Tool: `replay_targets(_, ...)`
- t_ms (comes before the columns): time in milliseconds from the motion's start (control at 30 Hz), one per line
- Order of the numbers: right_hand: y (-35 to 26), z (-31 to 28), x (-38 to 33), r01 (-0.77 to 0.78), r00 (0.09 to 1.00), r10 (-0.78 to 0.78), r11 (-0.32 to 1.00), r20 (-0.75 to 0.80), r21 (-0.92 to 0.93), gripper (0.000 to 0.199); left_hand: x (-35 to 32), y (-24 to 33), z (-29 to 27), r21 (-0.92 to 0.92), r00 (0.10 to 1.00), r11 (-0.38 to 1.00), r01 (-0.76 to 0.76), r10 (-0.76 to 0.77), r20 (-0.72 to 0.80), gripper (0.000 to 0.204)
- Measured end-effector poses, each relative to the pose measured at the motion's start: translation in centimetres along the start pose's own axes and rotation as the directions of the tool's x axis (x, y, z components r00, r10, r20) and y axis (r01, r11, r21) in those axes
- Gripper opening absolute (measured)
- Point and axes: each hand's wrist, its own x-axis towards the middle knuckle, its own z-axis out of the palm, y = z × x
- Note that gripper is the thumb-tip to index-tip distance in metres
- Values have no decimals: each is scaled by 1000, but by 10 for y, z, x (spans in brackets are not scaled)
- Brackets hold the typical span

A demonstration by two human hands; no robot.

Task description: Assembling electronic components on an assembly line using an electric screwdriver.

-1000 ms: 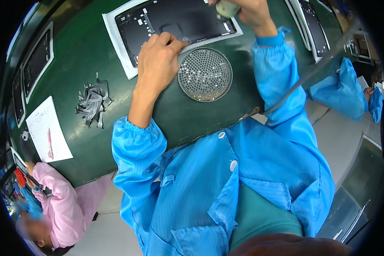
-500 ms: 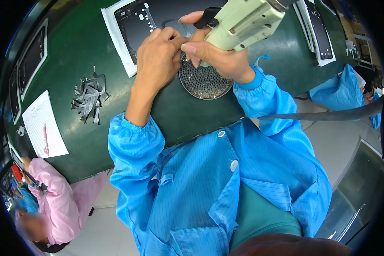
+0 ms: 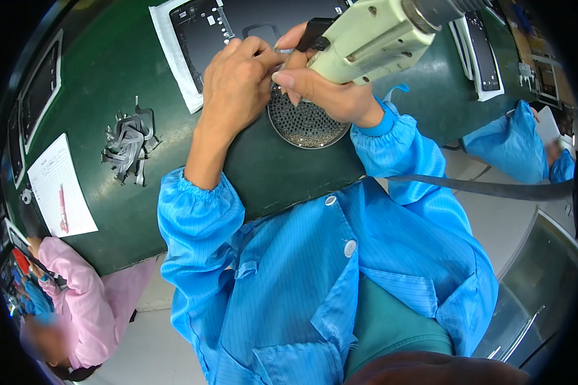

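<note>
1. Screws sit in the round perforated tray (image 3: pixel 308 122) on the green desk (image 3: pixel 109 77), just under our hands.
2. We judge that keeping the tip steady while seating one screw works best.
3. Our right hand (image 3: pixel 324 86) grips the cream electric screwdriver (image 3: pixel 372 38), wrist raised.
4. Our left hand (image 3: pixel 237 83) curls, fingertips pinched at its tip, over the dark panel (image 3: pixel 237 19).

the right hand (image 3: pixel 331 90) hid the round perforated tray's (image 3: pixel 308 128) top; the pale power screwdriver (image 3: pixel 372 38) ran off the upper edge.
</note>
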Motion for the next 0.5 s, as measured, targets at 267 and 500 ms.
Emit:
replay_targets(267, -3, 5, 0, -10, 993, 20, 996, -120, 83, 12, 1, 2, -1, 8, 1000, 1000, 3, -3, 9, 21)
replay_targets(500, -5, -42, 30, 88, 995, -76, 979, -68, 184, 12, 1, 4, -2, 10, 999, 1000, 27, -27, 36, 23)
